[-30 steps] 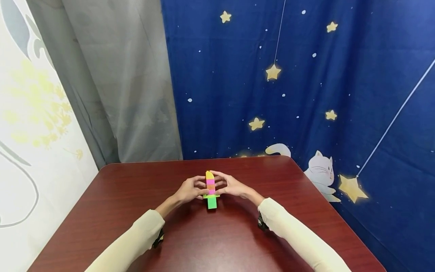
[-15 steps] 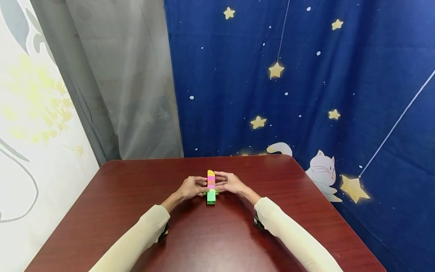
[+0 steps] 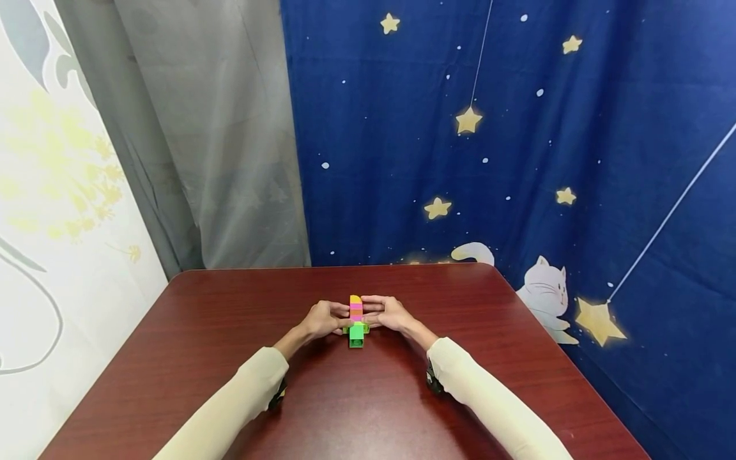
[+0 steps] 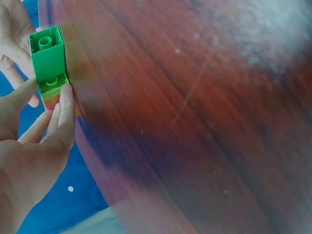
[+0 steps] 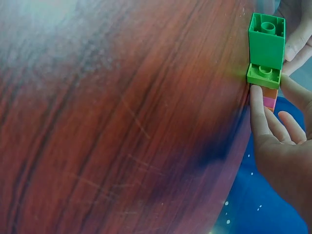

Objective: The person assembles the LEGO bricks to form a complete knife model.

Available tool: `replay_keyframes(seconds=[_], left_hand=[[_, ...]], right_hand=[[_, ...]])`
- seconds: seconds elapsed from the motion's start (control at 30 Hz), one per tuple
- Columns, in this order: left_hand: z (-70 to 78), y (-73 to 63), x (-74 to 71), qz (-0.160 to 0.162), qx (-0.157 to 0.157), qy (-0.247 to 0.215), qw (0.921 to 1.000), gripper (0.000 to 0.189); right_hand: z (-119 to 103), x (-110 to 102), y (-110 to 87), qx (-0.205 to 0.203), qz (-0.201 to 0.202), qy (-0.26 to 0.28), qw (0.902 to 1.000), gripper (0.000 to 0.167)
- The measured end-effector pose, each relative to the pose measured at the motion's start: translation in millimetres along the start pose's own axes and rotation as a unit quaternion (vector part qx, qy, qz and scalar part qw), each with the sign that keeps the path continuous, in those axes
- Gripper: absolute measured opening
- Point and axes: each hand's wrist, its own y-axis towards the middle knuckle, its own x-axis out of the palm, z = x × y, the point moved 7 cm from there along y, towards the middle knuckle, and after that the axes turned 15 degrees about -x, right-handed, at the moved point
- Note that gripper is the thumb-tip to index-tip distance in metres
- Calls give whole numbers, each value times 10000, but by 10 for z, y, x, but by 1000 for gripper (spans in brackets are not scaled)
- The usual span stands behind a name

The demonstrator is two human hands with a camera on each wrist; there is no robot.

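A toy sword built of plastic bricks (image 3: 356, 335) lies between my two hands, its green handle toward me. Pink and orange bricks form the blade, capped by a rounded yellow brick (image 3: 355, 299). The light green crosspiece (image 5: 263, 76) and the hollow underside of the green handle brick (image 4: 48, 61) show in the wrist views. My left hand (image 3: 323, 319) pinches the sword from the left, thumb and fingers at the crosspiece. On the other side my right hand (image 3: 391, 314) grips it likewise, fingers along the blade. Fingers cover parts of the crosspiece.
The dark red wooden table (image 3: 356, 409) spreads out below both forearms, with its far edge just beyond the hands. Behind it hang a blue star-patterned curtain (image 3: 397, 147) and a grey curtain (image 3: 247, 160).
The sword has tilted, its handle end turning up to show the hollow underside and its blade looking shorter. Both hands keep their hold; the head view has shifted slightly.
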Motion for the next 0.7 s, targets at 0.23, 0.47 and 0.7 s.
replay_keyframes(seconds=[0.23,0.47,0.7], left_hand=[[-16,7,13,26,-15,63,10000,46],[-23,9,21,98,-52,106,9999,47],[-32,9,21,167,-68,72,9998,46]], right_hand=[[23,-8,-7,-16,-30,15,10000,61],[19,-13,-9,33,-24,-81,10000,60],[-3,-7,-1,-12,-152,-259,9995,58]])
